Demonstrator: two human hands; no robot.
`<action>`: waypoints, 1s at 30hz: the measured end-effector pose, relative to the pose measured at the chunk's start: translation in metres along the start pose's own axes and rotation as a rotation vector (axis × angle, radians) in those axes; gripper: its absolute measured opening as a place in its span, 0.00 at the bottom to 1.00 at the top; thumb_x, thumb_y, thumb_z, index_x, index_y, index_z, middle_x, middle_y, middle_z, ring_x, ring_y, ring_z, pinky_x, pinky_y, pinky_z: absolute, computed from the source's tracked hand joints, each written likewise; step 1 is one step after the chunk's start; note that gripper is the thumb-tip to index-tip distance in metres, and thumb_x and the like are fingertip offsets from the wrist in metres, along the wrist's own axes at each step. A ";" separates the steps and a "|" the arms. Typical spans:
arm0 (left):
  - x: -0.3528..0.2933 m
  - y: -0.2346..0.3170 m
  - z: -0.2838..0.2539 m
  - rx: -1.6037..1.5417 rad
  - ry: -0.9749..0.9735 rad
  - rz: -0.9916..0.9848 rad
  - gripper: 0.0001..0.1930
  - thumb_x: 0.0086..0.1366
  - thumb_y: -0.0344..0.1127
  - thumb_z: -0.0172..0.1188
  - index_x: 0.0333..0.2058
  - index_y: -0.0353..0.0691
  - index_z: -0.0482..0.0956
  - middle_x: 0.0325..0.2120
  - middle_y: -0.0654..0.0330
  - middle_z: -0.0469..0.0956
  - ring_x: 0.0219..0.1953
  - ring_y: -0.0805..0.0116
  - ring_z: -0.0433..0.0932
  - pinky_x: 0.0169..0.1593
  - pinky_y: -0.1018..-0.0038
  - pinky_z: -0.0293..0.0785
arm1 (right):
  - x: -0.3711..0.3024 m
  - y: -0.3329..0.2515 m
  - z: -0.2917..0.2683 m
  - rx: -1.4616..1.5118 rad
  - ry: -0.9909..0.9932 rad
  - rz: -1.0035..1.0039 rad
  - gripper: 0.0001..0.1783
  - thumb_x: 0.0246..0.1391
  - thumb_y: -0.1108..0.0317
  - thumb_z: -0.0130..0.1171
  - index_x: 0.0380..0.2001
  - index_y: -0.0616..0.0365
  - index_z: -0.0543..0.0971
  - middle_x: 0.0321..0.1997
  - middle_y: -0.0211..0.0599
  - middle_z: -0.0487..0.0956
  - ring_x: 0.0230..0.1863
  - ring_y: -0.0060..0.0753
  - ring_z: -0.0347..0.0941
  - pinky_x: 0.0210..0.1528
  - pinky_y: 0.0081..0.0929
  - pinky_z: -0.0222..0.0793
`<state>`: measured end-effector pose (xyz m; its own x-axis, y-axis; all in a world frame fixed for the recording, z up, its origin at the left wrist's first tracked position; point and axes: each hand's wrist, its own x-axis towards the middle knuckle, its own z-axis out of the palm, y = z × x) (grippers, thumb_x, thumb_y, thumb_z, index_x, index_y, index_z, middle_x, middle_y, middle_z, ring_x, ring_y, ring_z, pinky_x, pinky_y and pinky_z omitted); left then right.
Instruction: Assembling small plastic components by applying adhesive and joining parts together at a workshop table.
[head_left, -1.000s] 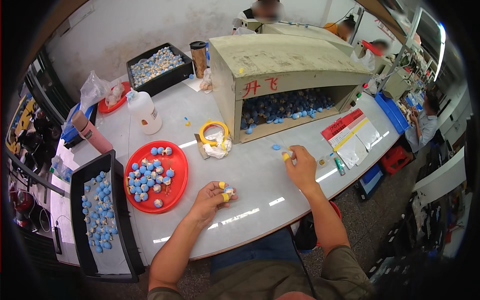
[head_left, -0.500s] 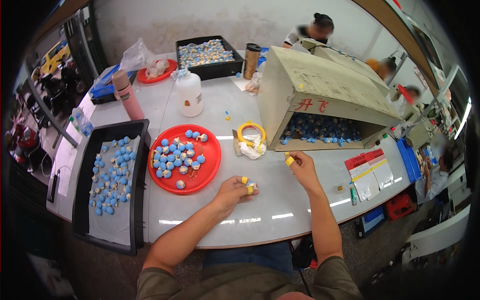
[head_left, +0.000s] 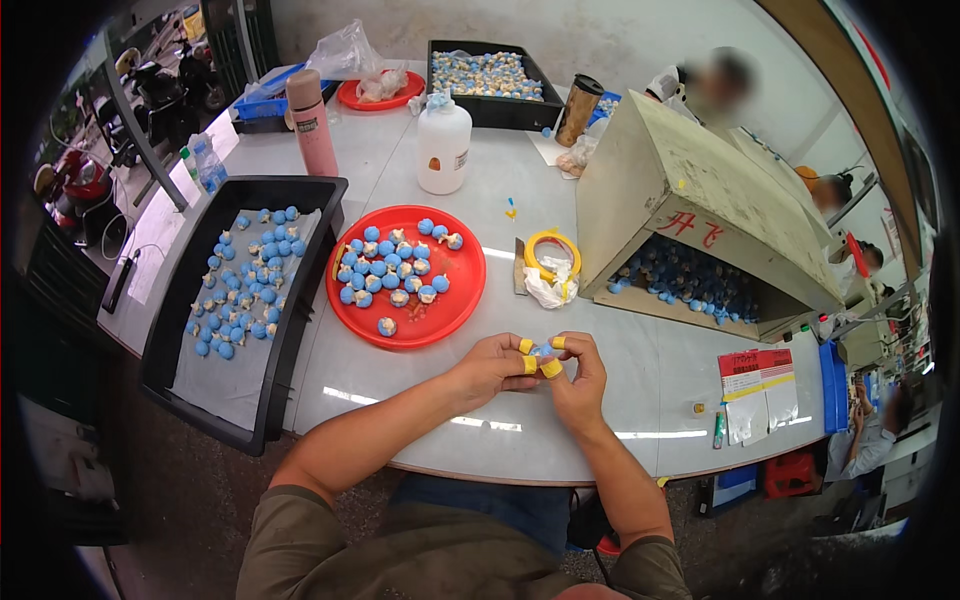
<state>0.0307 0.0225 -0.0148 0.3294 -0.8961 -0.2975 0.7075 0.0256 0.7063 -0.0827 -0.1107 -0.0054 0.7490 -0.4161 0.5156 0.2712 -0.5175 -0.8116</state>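
My left hand (head_left: 497, 362) and my right hand (head_left: 578, 372) meet over the white table (head_left: 640, 400), both wearing yellow fingertip covers. Together they pinch one small blue piece (head_left: 541, 352) between the fingertips. Just beyond the hands lies a red round tray (head_left: 462, 300) with several small blue-and-white pieces. To its left sits a black tray (head_left: 170, 330) lined with a grey sheet, holding several more blue pieces. A tipped cardboard box (head_left: 700, 215) at the right has many blue pieces inside its opening.
A yellow tape ring with white scraps (head_left: 550, 262) lies by the box. A white bottle (head_left: 443, 148), a pink flask (head_left: 312, 122), a brown cup (head_left: 580, 108), a second black tray (head_left: 487, 75) and a small red dish (head_left: 380, 92) stand farther back. People sit at the far side and right.
My right hand came back from the box opening to join the left hand at the table front. The view has swung left, bringing the black tray into fuller view.
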 end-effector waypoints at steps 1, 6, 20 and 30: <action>0.001 -0.002 -0.001 -0.011 -0.025 0.006 0.16 0.62 0.31 0.61 0.45 0.35 0.67 0.41 0.58 0.74 0.42 0.68 0.78 0.47 0.74 0.78 | 0.001 -0.001 0.001 0.000 -0.001 0.005 0.11 0.53 0.74 0.62 0.40 0.60 0.74 0.42 0.35 0.73 0.41 0.25 0.68 0.44 0.22 0.64; 0.003 -0.004 -0.002 -0.016 -0.022 -0.004 0.15 0.63 0.29 0.60 0.45 0.35 0.67 0.42 0.58 0.73 0.42 0.68 0.78 0.48 0.74 0.78 | 0.001 0.002 0.000 -0.050 -0.004 0.001 0.10 0.49 0.74 0.63 0.36 0.59 0.76 0.38 0.37 0.76 0.40 0.30 0.70 0.41 0.26 0.66; 0.003 0.001 -0.003 -0.256 -0.106 -0.039 0.11 0.66 0.27 0.53 0.47 0.35 0.69 0.45 0.53 0.74 0.47 0.63 0.78 0.50 0.72 0.79 | 0.002 0.004 -0.006 0.131 0.011 0.130 0.10 0.49 0.76 0.62 0.36 0.61 0.75 0.39 0.36 0.74 0.41 0.27 0.69 0.45 0.24 0.65; 0.001 -0.004 -0.001 -0.157 -0.075 0.022 0.15 0.67 0.30 0.55 0.50 0.35 0.69 0.46 0.58 0.74 0.48 0.69 0.77 0.51 0.76 0.78 | 0.008 -0.011 -0.006 -0.209 -0.015 -0.183 0.12 0.43 0.80 0.63 0.33 0.61 0.75 0.36 0.41 0.75 0.40 0.40 0.71 0.43 0.30 0.68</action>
<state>0.0287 0.0219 -0.0180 0.3027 -0.9250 -0.2298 0.7913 0.1095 0.6015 -0.0838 -0.1127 0.0093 0.7084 -0.2915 0.6428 0.2734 -0.7263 -0.6306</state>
